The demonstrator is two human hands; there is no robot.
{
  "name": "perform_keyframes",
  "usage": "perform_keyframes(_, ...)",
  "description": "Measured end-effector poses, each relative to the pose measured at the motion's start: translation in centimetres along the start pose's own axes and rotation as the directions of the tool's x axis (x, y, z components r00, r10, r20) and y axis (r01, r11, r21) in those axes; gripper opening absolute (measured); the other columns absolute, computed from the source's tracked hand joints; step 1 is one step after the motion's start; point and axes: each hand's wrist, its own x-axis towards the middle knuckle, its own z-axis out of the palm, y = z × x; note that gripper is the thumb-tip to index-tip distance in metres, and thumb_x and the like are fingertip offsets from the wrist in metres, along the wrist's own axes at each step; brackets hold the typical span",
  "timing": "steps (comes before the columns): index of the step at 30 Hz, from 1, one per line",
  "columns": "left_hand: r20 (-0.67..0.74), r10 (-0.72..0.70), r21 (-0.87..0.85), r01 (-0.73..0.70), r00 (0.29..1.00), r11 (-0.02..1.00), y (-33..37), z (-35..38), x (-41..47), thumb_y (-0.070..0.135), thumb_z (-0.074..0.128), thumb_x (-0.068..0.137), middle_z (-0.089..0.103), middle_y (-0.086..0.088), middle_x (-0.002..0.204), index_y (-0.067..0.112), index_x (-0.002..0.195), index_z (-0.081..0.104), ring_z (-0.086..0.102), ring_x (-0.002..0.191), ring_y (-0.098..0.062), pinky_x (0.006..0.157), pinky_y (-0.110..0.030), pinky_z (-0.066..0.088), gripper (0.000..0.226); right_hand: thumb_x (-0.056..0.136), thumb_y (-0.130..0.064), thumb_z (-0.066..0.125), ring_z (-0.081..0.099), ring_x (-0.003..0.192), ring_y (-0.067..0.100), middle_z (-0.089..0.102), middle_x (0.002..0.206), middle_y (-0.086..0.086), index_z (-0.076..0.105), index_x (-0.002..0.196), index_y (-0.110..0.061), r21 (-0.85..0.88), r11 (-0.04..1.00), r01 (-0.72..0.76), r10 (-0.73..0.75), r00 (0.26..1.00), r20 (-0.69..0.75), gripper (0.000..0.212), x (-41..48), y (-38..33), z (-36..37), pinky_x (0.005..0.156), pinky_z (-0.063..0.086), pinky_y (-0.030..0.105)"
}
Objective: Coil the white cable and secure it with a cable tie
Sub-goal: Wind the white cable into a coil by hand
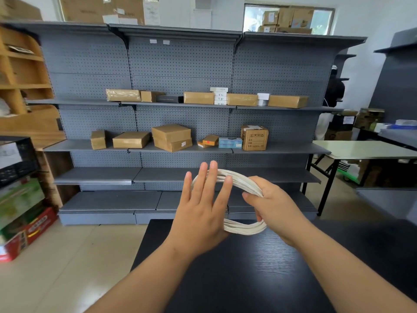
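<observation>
The white cable (242, 181) is wound into a round coil of several loops, held up above the far edge of the black table (248, 267). My right hand (273, 206) grips the right side of the coil, fingers and thumb curled round the bundled strands. My left hand (203, 204) is flat with straight, spread fingers and lies against the left side of the coil, covering that part of it. The lower arc of the coil (246, 229) shows between my two hands. No cable tie is visible.
Grey pegboard shelving (180, 71) with several cardboard boxes (171, 136) stands ahead. A folding table (365, 149) is at the right. Wooden shelves (24, 82) and printed cartons (24, 222) stand at the left on the tiled floor.
</observation>
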Motion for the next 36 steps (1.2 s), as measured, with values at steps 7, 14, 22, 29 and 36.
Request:
perform_keyframes(7,0.04,-0.011,-0.052,0.013,0.999,0.999,-0.6,0.2,0.4,0.03,0.037,0.079,0.029,-0.018,0.142,0.012,0.142,0.012,0.023,0.137,-0.04,0.112,-0.059,0.013,0.07,0.091,-0.017,0.051,0.043,0.053,0.008,0.052,0.053,-0.017,0.059,0.092,-0.035,-0.103,0.994,0.023,-0.015,0.997,0.074,0.019,-0.4,-0.2,-0.1,0.059,0.036,0.026)
perform_keyframes(14,0.032,-0.002,-0.034,0.003,0.999,0.999,-1.0,0.8,0.1,0.032,0.058,0.072,0.052,-0.007,0.106,0.002,0.137,0.031,0.053,0.098,-0.027,0.108,-0.05,0.028,0.077,0.089,-0.014,0.052,0.041,0.05,0.005,0.05,0.062,-0.007,0.061,0.091,-0.022,-0.148,0.989,0.018,0.001,0.992,0.129,0.012,-0.7,-0.2,0.2,0.057,0.036,0.024)
perform_keyframes(22,-0.048,0.043,-0.101,-0.047,0.998,0.994,-1.4,0.8,0.2,0.024,0.058,0.072,0.064,-0.001,0.08,0.013,0.094,0.052,0.057,0.065,-0.024,0.071,-0.032,0.041,0.025,0.087,-0.012,0.054,0.044,0.046,-0.001,0.051,0.054,-0.011,0.061,0.08,-0.031,-0.181,0.983,0.019,0.009,0.988,0.152,0.021,-0.9,-0.3,0.3,0.049,0.032,0.015)
perform_keyframes(29,0.047,0.081,-0.133,-0.074,0.996,0.988,-1.5,0.7,0.2,0.014,0.05,0.064,0.052,0.002,0.054,0.014,0.063,0.054,0.048,0.049,-0.022,0.05,-0.028,0.037,0.004,0.083,-0.01,0.056,0.047,0.05,-0.002,0.056,0.06,-0.01,0.067,0.085,-0.021,-0.191,0.981,0.026,0.008,0.984,0.175,0.016,-1.2,-0.3,0.4,0.05,0.034,0.012)
perform_keyframes(36,0.309,0.087,-0.082,-0.065,0.947,0.995,-1.3,0.0,1.2,0.019,0.065,0.05,0.045,0.005,0.044,0.018,0.056,0.047,0.043,0.037,-0.02,0.045,-0.022,0.02,0.019,0.081,-0.018,0.062,0.052,0.079,0.008,0.058,0.081,-0.012,0.06,0.095,-0.027,-0.272,0.962,0.029,-0.013,0.998,0.062,0.016,-1.1,1.1,0.7,0.066,0.039,0.018)
